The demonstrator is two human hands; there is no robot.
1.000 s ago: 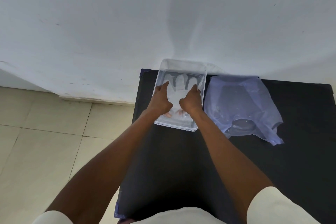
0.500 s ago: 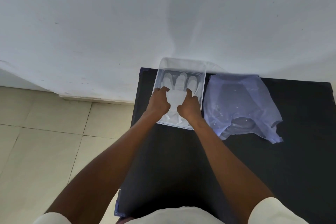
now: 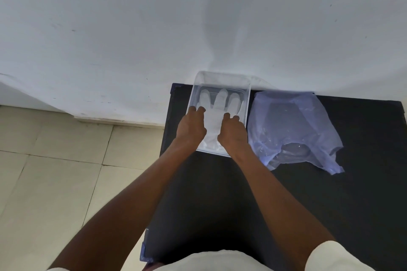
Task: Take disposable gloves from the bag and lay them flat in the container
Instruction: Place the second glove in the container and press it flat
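Observation:
A clear plastic container (image 3: 248,103) stands at the far left of the black table, against the wall. Inside it a white disposable glove (image 3: 214,114) lies flat, fingers pointing away from me. My left hand (image 3: 191,126) presses on the glove's left side and my right hand (image 3: 232,132) on its right side, both with fingers bent and fingertips on the glove. The glove's cuff end is partly hidden by my hands. A bluish translucent plastic bag (image 3: 290,125) lies crumpled just right of the container, its opening toward me.
The black table (image 3: 220,193) runs from the white wall (image 3: 198,17) to my body, its left edge just beside the container. Beige floor tiles (image 3: 55,171) lie to the left. The bag covers the table's far middle.
Both hands have slid back toward me along the glove and their fingers have curled, so more of the glove's fingers show. The container and bag have stayed put.

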